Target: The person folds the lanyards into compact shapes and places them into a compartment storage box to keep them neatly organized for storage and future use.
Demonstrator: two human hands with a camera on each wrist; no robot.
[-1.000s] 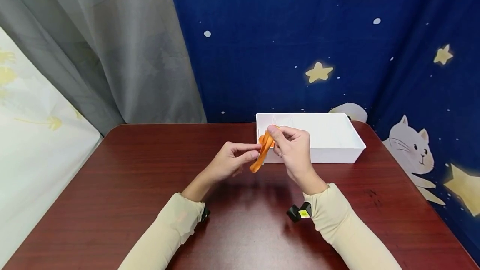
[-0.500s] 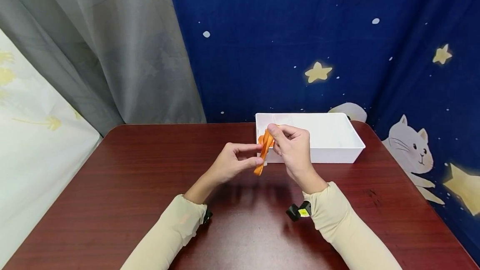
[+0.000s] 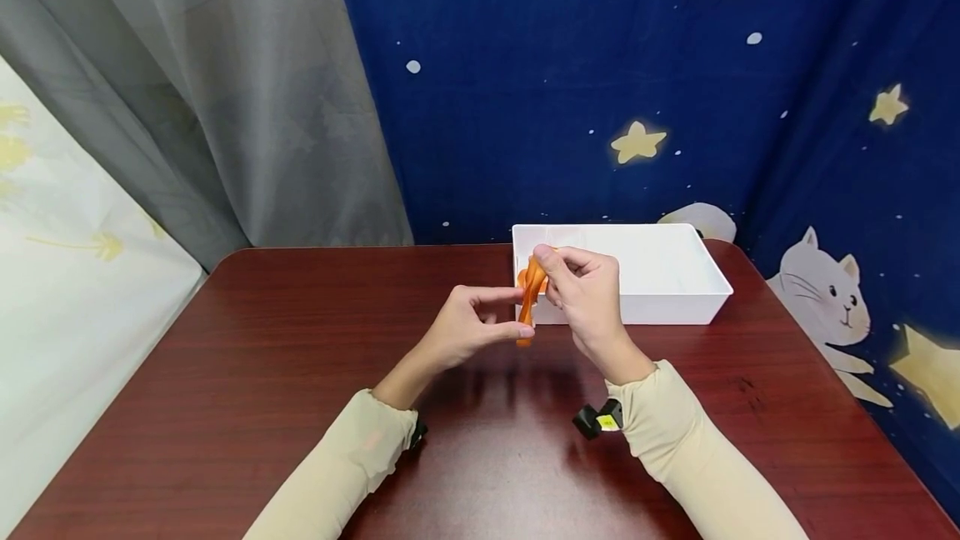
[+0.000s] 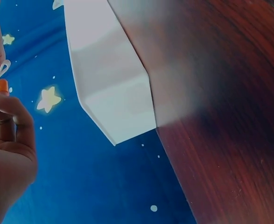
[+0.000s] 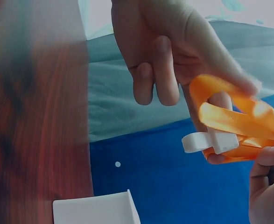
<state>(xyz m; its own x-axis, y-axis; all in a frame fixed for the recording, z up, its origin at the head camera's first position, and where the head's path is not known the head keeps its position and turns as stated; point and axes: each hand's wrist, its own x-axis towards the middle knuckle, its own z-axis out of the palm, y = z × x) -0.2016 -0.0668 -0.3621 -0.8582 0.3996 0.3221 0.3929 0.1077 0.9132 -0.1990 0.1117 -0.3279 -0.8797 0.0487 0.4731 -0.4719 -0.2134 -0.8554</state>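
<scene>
Over the table, in front of the box's near left corner, both hands hold a folded orange lanyard (image 3: 529,298). My right hand (image 3: 590,298) pinches its upper end between thumb and forefinger. On the lower part are the thumb and forefinger of my left hand (image 3: 474,325), spread along the strap. The right wrist view shows the strap looped in several layers, with the left thumb on one side and the forefinger on the other. A white plastic clip (image 5: 223,141) with a small loop hangs at the strap there. In the left wrist view only a bit of orange strap (image 4: 0,87) shows.
A white rectangular box (image 3: 630,310) with low walls stands at the table's far right edge, behind the hands. The dark red wooden table (image 3: 300,323) spreads to the left and front. Behind it hang a blue starry curtain (image 3: 525,90) and a grey curtain (image 3: 285,123).
The left thumb has moved from beside the strap to across its lower part, and the fingers have spread apart. The strap's lower end has swung slightly right. The right hand has hardly moved.
</scene>
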